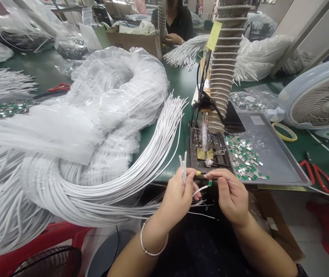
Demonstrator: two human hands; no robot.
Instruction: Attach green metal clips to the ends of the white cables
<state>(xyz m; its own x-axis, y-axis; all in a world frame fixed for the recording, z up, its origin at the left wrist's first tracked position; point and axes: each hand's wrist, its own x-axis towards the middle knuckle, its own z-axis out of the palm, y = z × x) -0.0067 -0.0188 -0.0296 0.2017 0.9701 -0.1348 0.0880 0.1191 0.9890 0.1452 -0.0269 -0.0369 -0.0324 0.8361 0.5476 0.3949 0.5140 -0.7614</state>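
Note:
My left hand [178,194] is closed around a few white cables [183,165], whose stripped ends stick up above the thumb. One white cable curves out to the right from this hand and ends at a small green circuit board [210,183]. My right hand [235,198] is closed beside the board, its fingertips pinching a thin solder wire [234,183] that trails to the right. A soldering iron [205,134] points straight down above both hands, its tip over a dirty metal stand [195,154]. A yellow fingertip cover [198,173] shows on a left finger.
A thick bundle of white cables [118,192] with plastic wrap [106,84] fills the left. A grey tray [286,161] holds several small green boards [244,157]. Nearby are red-handled pliers [322,179], a tape roll [284,132], a fan [323,92] and a ribbed hose [225,65]. A person [176,27] sits opposite.

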